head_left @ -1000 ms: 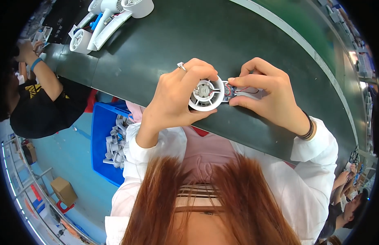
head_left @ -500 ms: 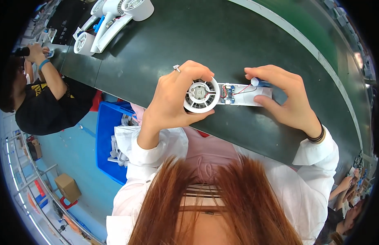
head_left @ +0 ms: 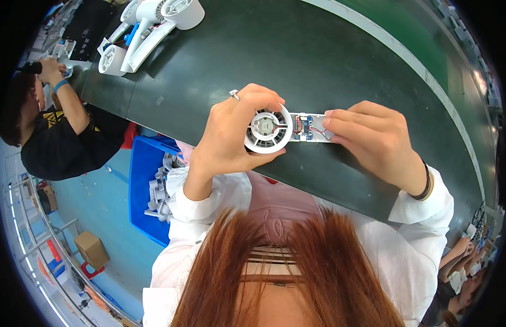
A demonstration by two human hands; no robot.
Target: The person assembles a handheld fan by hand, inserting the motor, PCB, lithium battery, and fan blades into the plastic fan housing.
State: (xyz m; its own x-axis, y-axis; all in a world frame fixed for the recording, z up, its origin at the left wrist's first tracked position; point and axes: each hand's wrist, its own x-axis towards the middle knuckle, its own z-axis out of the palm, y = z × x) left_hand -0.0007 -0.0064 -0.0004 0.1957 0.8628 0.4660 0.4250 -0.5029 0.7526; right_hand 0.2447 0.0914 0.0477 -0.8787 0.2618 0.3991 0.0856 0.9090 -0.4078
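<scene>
My left hand (head_left: 224,129) is closed around the round white head (head_left: 288,131) of a small handheld fan, gripping its rim with thumb and fingers. The fan's opened handle (head_left: 318,138) points right, with a small blue circuit board (head_left: 303,127) inside, next to the head. Thin wires (head_left: 320,131) run from the board under the fingers of my right hand (head_left: 379,137). That hand is closed over the handle's far end, fingertips on top and thumb partly hidden below. The fingers cover the blue cylindrical cell seen earlier.
Several white fan assemblies (head_left: 150,46) with wires lie at the far left of the dark green table (head_left: 253,49). A blue bin (head_left: 137,185) of white parts stands beside my left arm. One person (head_left: 62,136) works at left; others (head_left: 465,283) sit at lower right.
My right hand has come down onto the handle's end, its fingers and thumb closing over the blue cell and wires. My left hand keeps its grip on the fan head.
</scene>
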